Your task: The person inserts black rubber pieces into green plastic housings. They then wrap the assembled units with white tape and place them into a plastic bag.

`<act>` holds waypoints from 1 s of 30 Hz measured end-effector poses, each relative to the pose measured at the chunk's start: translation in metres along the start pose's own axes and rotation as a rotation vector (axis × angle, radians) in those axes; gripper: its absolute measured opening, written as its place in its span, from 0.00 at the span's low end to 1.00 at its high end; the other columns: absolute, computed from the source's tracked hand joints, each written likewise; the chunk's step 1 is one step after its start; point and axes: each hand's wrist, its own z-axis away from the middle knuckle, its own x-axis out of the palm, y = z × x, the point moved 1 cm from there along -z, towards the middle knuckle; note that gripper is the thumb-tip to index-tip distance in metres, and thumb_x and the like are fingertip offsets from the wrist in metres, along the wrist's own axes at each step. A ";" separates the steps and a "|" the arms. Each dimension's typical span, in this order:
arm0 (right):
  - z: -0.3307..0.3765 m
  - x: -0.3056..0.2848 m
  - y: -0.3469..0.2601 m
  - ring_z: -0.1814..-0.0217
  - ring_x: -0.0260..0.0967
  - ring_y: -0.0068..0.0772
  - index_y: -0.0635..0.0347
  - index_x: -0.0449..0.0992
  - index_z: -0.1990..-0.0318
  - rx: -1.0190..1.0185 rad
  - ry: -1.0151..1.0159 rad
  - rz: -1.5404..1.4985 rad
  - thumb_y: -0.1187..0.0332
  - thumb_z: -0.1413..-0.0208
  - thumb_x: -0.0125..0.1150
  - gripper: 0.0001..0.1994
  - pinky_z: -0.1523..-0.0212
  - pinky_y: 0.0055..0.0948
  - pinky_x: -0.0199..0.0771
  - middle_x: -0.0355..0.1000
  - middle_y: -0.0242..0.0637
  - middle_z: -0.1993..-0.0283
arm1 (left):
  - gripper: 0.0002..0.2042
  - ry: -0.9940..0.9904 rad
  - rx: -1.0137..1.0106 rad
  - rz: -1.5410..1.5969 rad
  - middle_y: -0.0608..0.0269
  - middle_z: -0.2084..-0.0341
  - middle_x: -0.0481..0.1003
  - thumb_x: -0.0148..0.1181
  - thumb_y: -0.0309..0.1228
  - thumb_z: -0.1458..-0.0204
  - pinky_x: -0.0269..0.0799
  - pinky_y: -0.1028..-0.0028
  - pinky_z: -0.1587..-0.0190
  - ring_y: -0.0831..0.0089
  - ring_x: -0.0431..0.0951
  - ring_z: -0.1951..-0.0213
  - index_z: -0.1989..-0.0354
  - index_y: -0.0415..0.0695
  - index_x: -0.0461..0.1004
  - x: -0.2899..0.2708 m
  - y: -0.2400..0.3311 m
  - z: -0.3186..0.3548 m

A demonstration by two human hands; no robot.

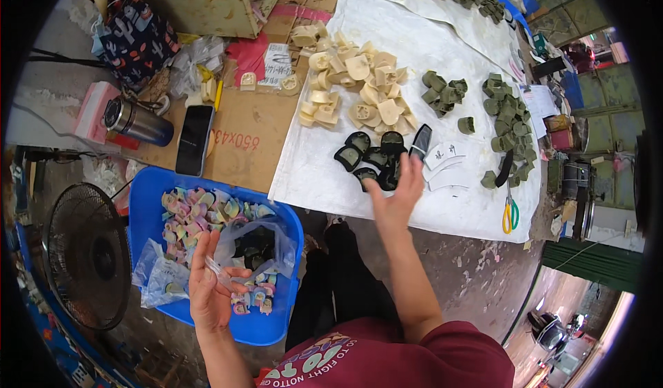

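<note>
Thumb and fingers parted, my right grip [397,205] stands over the near edge of the black-rimmed green pieces [375,155], which lie ahead and slightly left on the white-covered tabletop [297,174]; contact I cannot tell. My left grip [209,291], farther off above the blue tub [280,322], is half-curled, clear plastic [219,274] among its fingers, hold uncertain.

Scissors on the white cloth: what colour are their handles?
One is a yellow handle, the other a green handle; best seen in the head view.
</note>
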 end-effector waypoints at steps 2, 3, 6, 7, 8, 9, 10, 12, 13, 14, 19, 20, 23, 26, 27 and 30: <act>-0.002 -0.001 0.031 0.34 0.51 0.56 0.59 0.60 0.37 0.082 -0.069 -0.033 0.67 0.56 0.70 0.37 0.36 0.45 0.53 0.53 0.54 0.35 | 0.40 -0.026 -0.004 -0.008 0.49 0.33 0.51 0.63 0.38 0.50 0.82 0.70 0.73 0.55 0.81 0.64 0.32 0.38 0.49 0.005 -0.002 -0.003; 0.003 0.004 0.042 0.34 0.52 0.56 0.58 0.60 0.36 0.102 -0.115 -0.125 0.68 0.56 0.70 0.37 0.36 0.43 0.55 0.53 0.53 0.35 | 0.40 -0.033 -0.008 -0.017 0.49 0.34 0.51 0.63 0.38 0.50 0.82 0.70 0.73 0.55 0.81 0.64 0.32 0.38 0.49 0.006 -0.002 -0.004; 0.013 0.009 0.059 0.34 0.54 0.56 0.56 0.60 0.36 0.043 -0.169 -0.184 0.72 0.56 0.68 0.36 0.38 0.40 0.60 0.53 0.52 0.35 | 0.40 -0.069 -0.032 -0.023 0.49 0.33 0.51 0.63 0.38 0.50 0.82 0.70 0.73 0.54 0.81 0.65 0.32 0.38 0.49 0.013 -0.001 -0.003; 0.014 0.007 0.063 0.35 0.55 0.56 0.56 0.61 0.37 0.004 -0.184 -0.202 0.73 0.56 0.67 0.36 0.39 0.40 0.61 0.53 0.52 0.35 | 0.40 -0.073 -0.041 -0.018 0.49 0.33 0.51 0.63 0.38 0.50 0.82 0.69 0.73 0.54 0.81 0.65 0.32 0.39 0.49 0.013 0.000 -0.002; 0.011 0.004 0.063 0.35 0.55 0.55 0.55 0.62 0.37 -0.037 -0.200 -0.220 0.75 0.56 0.66 0.35 0.39 0.39 0.62 0.53 0.52 0.35 | 0.40 -0.077 -0.047 -0.012 0.49 0.33 0.51 0.64 0.38 0.51 0.82 0.69 0.73 0.53 0.81 0.65 0.32 0.39 0.49 0.013 0.001 0.000; 0.009 0.001 0.061 0.35 0.56 0.55 0.54 0.62 0.37 -0.079 -0.215 -0.238 0.76 0.57 0.65 0.34 0.39 0.39 0.62 0.53 0.52 0.35 | 0.41 -0.080 -0.053 -0.005 0.48 0.33 0.51 0.64 0.38 0.51 0.82 0.69 0.73 0.53 0.81 0.65 0.32 0.39 0.49 0.012 0.002 0.001; 0.009 -0.002 0.057 0.35 0.56 0.54 0.55 0.65 0.39 -0.055 -0.241 -0.255 0.78 0.58 0.63 0.32 0.40 0.38 0.62 0.55 0.50 0.36 | 0.41 -0.084 -0.051 -0.010 0.48 0.33 0.51 0.64 0.39 0.51 0.82 0.69 0.73 0.52 0.81 0.65 0.32 0.39 0.49 0.012 0.003 0.001; 0.007 -0.001 0.063 0.36 0.57 0.53 0.55 0.65 0.40 -0.012 -0.236 -0.295 0.78 0.58 0.63 0.32 0.40 0.38 0.63 0.56 0.49 0.37 | 0.41 -0.100 -0.055 -0.009 0.48 0.33 0.51 0.64 0.39 0.50 0.82 0.69 0.73 0.51 0.81 0.65 0.32 0.39 0.49 0.013 0.003 0.003; 0.007 0.001 0.067 0.36 0.57 0.53 0.55 0.65 0.41 0.007 -0.234 -0.316 0.78 0.58 0.63 0.32 0.41 0.38 0.64 0.56 0.48 0.38 | 0.40 -0.109 -0.062 0.002 0.48 0.33 0.51 0.63 0.39 0.50 0.82 0.69 0.73 0.51 0.81 0.65 0.32 0.39 0.48 0.014 0.002 0.004; 0.007 0.003 0.071 0.38 0.60 0.42 0.54 0.64 0.39 -0.007 -0.224 -0.259 0.78 0.59 0.65 0.34 0.48 0.29 0.70 0.56 0.43 0.37 | 0.40 -0.107 -0.063 0.006 0.48 0.33 0.51 0.63 0.38 0.50 0.82 0.69 0.73 0.51 0.80 0.65 0.32 0.39 0.48 0.015 0.003 0.006; 0.026 -0.007 0.048 0.40 0.61 0.33 0.65 0.57 0.39 0.328 -0.063 -0.848 0.85 0.59 0.59 0.35 0.44 0.29 0.66 0.58 0.40 0.40 | 0.40 -0.112 -0.045 0.017 0.48 0.33 0.50 0.63 0.37 0.50 0.82 0.69 0.73 0.50 0.80 0.64 0.32 0.39 0.49 0.012 0.003 0.009; 0.036 -0.008 0.023 0.39 0.61 0.34 0.65 0.58 0.39 0.235 -0.103 -0.833 0.82 0.59 0.61 0.34 0.40 0.31 0.63 0.59 0.40 0.41 | 0.39 -0.123 -0.047 0.022 0.48 0.33 0.50 0.63 0.37 0.50 0.82 0.69 0.73 0.50 0.80 0.64 0.32 0.39 0.49 0.012 0.001 0.008; 0.085 0.004 -0.046 0.37 0.60 0.46 0.59 0.65 0.42 -0.034 -0.496 -0.878 0.71 0.62 0.68 0.34 0.36 0.39 0.59 0.63 0.43 0.42 | 0.40 -0.136 -0.060 0.033 0.48 0.33 0.50 0.63 0.37 0.50 0.81 0.68 0.73 0.50 0.80 0.64 0.32 0.39 0.48 0.019 0.002 0.007; 0.122 0.036 -0.109 0.33 0.55 0.54 0.51 0.62 0.37 -0.209 -0.848 -0.907 0.73 0.56 0.66 0.35 0.36 0.44 0.59 0.52 0.50 0.34 | 0.41 -0.118 -0.073 0.018 0.48 0.33 0.50 0.63 0.38 0.50 0.81 0.69 0.73 0.51 0.80 0.64 0.32 0.38 0.47 0.025 0.001 0.009; 0.125 0.045 -0.119 0.33 0.55 0.54 0.54 0.64 0.39 -0.234 -0.828 -0.851 0.71 0.54 0.67 0.32 0.36 0.44 0.60 0.55 0.50 0.35 | 0.41 -0.106 -0.070 0.008 0.48 0.33 0.50 0.63 0.38 0.50 0.82 0.69 0.73 0.51 0.80 0.64 0.32 0.38 0.47 0.025 0.001 0.010; 0.111 0.044 -0.113 0.35 0.58 0.51 0.55 0.67 0.41 -0.293 -0.600 -0.741 0.68 0.56 0.69 0.31 0.38 0.43 0.62 0.58 0.49 0.36 | 0.37 -0.095 -0.021 -0.031 0.47 0.34 0.51 0.59 0.38 0.47 0.83 0.69 0.73 0.51 0.80 0.64 0.32 0.40 0.49 0.013 0.000 0.011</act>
